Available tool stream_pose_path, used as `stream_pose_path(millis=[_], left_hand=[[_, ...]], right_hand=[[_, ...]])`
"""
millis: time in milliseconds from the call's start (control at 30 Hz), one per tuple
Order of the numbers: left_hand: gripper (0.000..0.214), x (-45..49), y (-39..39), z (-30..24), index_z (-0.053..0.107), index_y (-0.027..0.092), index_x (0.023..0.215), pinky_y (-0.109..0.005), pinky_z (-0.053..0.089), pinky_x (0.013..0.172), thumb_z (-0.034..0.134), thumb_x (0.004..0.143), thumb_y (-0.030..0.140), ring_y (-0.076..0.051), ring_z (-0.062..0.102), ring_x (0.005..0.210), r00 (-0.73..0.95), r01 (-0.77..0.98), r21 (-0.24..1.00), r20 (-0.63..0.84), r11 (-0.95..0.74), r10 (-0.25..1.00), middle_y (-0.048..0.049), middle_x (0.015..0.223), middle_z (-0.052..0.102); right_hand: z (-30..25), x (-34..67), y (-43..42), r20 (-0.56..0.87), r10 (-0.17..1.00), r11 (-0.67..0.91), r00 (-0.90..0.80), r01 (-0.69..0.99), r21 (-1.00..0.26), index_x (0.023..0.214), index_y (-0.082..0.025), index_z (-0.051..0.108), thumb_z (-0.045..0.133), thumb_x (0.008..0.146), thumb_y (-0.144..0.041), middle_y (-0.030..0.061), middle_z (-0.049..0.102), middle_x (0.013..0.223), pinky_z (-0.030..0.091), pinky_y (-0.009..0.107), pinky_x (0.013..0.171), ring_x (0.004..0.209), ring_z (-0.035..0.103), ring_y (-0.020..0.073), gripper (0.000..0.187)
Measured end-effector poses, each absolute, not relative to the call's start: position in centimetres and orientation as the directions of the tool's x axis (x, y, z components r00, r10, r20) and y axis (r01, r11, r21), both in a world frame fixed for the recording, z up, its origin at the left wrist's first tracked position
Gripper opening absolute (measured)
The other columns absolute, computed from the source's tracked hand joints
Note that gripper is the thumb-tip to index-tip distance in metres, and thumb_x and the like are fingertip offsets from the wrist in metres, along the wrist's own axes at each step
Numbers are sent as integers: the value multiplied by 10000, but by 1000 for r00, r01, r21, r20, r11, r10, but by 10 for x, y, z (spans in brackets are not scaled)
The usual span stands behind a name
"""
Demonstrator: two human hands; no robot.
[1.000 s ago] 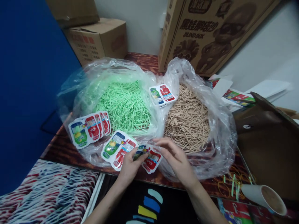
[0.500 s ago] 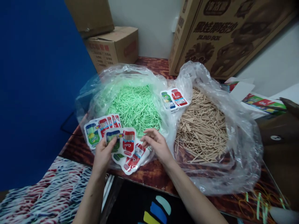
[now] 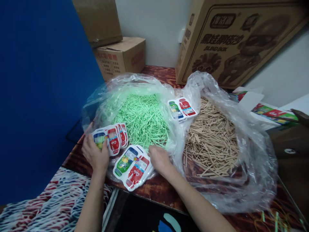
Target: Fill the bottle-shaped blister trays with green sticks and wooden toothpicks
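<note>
You seem to be in a small makeshift workshop, though whether inside a home cannot be told. Plastic bags (image 3: 258, 183) of green sticks (image 3: 145, 122) and brown sticks (image 3: 212, 138) lie open on your worktop (image 3: 161, 194) at twelve and one o'clock, near stacked printed cards (image 3: 135, 167), with cardboard boxes (image 3: 231, 48) behind.

At eight o'clock, the left hand (image 3: 95, 153) has thumb and fingers around one end of the fanned packs (image 3: 114, 141)! Down at six, the right hand (image 3: 160, 159) curls at the second pile (image 3: 132, 167), fingertips hidden. Green sticks (image 3: 146, 120) crowd the centre, brown sticks (image 3: 212, 138) lie toward four, and a Blind Box carton (image 3: 238, 42) looms at two.
</note>
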State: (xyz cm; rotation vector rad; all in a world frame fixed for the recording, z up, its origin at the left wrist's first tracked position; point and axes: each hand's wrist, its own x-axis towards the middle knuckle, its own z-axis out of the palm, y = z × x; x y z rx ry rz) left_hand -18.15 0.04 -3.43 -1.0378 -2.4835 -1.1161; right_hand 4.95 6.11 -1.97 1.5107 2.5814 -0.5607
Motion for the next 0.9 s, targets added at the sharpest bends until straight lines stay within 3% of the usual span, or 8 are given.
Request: stream_pose_path(millis=[67, 167, 267, 433, 567, 633, 767, 900], left_hand=[[581, -164, -9, -30, 480, 129, 1324, -511, 268, 1054, 566, 823, 410, -370, 374, 1295, -655, 754, 516, 540, 407, 529, -217, 1410, 423], [357, -131, -26, -33, 583, 184, 1184, -471, 324, 1026, 536, 865, 336, -319, 452, 1235, -510, 844, 477, 568, 247, 646, -162, 1305, 530], [254, -100, -38, -47, 620, 198, 1099, -440, 412, 945, 507, 888, 283, -284, 550, 1090, -314, 886, 457, 461, 82, 830, -131, 1162, 618], [338, -86, -45, -62, 594, 166, 1182, -504, 363, 1014, 551, 863, 267, -332, 457, 1232, -117, 928, 372, 331, -16, 936, -169, 1346, 521], [306, -97, -46, -60, 607, 194, 1157, -488, 379, 1021, 556, 867, 273, -309, 460, 1242, 8, 913, 388, 292, -126, 957, -136, 1350, 530], [305, -101, -46, -59, 606, 197, 1158, -488, 385, 1019, 559, 868, 281, -307, 459, 1244, 19, 908, 395, 289, -137, 957, -132, 1349, 531], [296, -101, -44, -62, 605, 198, 1148, -491, 404, 1001, 563, 869, 285, -305, 476, 1225, 2, 904, 407, 301, -131, 954, -126, 1333, 544], [295, -101, -43, -64, 600, 220, 1155, -488, 414, 996, 563, 871, 292, -299, 486, 1222, -7, 895, 427, 307, -131, 952, -112, 1334, 547]], right_hand=[[-19, 51, 62, -259, 822, 442, -506, 856, -268, 966, -156, 632, 537, 876, -192, 136, 692, 995, 438, 303, 750, 935, 643, 240, 136], [-19, 49, 63, -233, 829, 447, -508, 853, -268, 984, -134, 633, 560, 861, -223, 153, 689, 1007, 424, 307, 732, 931, 640, 254, 169], [-20, 45, 65, -285, 821, 408, -494, 858, -314, 900, -143, 658, 552, 843, -208, 131, 708, 906, 392, 291, 676, 859, 644, 242, 137], [-25, 54, 73, -330, 849, 220, -413, 844, -489, 718, -178, 631, 549, 777, -178, 35, 669, 727, 319, 242, 590, 698, 573, 158, 101], [-29, 63, 82, -180, 919, 99, -350, 648, -755, 708, -182, 579, 520, 805, -236, -20, 581, 629, 344, 219, 581, 617, 524, 131, 126], [-31, 58, 87, -64, 967, 99, -248, 591, -800, 763, -183, 574, 467, 857, -268, -14, 578, 650, 371, 231, 606, 630, 534, 143, 166], [-32, 33, 92, 45, 982, 179, -185, 813, -554, 907, -159, 587, 503, 883, -330, 92, 633, 917, 401, 294, 720, 854, 565, 217, 193], [-32, 21, 93, -11, 964, 245, -265, 906, -346, 976, -144, 588, 478, 900, -233, 136, 617, 1042, 398, 316, 799, 978, 550, 239, 160]])
